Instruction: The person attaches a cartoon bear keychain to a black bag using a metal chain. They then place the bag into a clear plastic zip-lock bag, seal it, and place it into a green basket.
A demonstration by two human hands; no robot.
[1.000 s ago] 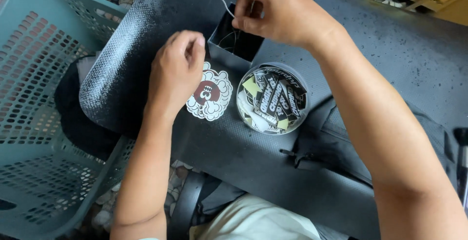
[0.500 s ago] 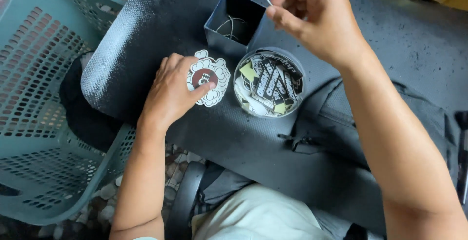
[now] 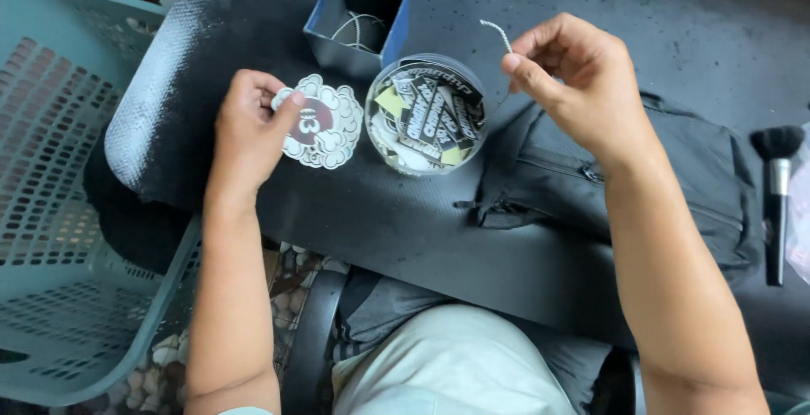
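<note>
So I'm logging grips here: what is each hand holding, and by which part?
The right hand pinches a thin white beaded cord just below its upper end. The left hand grips the white cloud-shaped sticker by its left edge.

A single head-worn camera looks steeply down, from close above, onto the near edge of a black desk (image 3: 405, 238). Both forearms reach up into view from the bottom edge, over the person's lap.
</note>
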